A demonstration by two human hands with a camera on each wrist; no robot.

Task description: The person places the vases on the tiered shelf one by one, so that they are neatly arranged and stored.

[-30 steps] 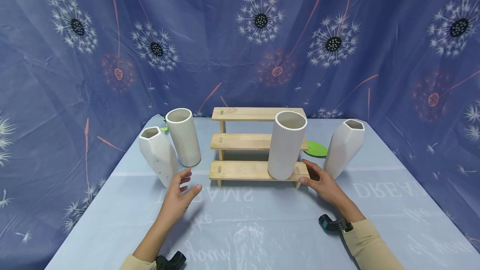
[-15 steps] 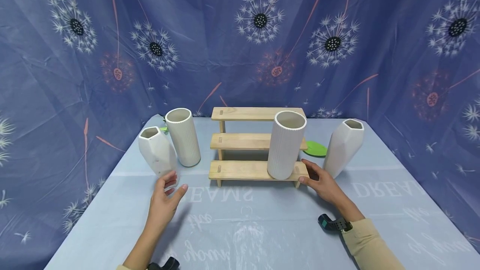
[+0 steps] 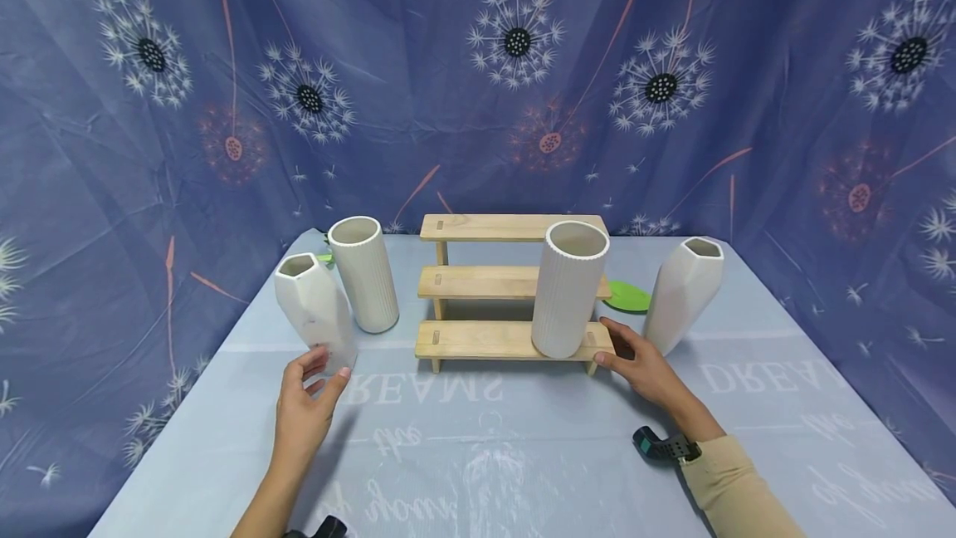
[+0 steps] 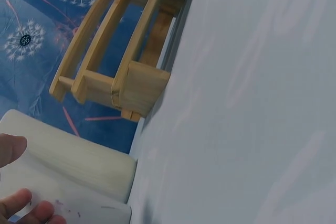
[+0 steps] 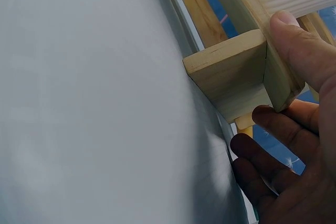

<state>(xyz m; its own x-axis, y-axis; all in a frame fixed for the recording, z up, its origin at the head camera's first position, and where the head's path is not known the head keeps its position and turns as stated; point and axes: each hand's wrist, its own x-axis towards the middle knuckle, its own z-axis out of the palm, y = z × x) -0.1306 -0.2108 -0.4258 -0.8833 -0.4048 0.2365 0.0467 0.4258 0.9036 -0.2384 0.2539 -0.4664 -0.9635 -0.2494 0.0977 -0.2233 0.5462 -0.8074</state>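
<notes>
My left hand (image 3: 302, 405) is just in front of a white faceted vase (image 3: 309, 305) at the left, thumb apart from loosely bent fingers. In the left wrist view its fingertips (image 4: 39, 212) overlap the vase's lower part; whether they touch it I cannot tell. My right hand (image 3: 642, 364) grips the right end of the lowest step of a three-tier wooden display stand (image 3: 478, 340). The right wrist view has the thumb (image 5: 294, 38) on the board's edge and the index finger under its end. A white ribbed vase (image 3: 569, 293) stands upright on that step.
Another ribbed vase (image 3: 366, 276) stands behind the faceted one at the left. A second faceted vase (image 3: 683, 293) is just right of my right hand. Behind it lies a flat green leaf-like piece (image 3: 629, 297). A blue dandelion-print cloth (image 3: 418, 90) hangs behind the table.
My left hand has moved left and slightly toward me, from the right side of the faceted vase to in front of its base. My right hand stays on the stand.
</notes>
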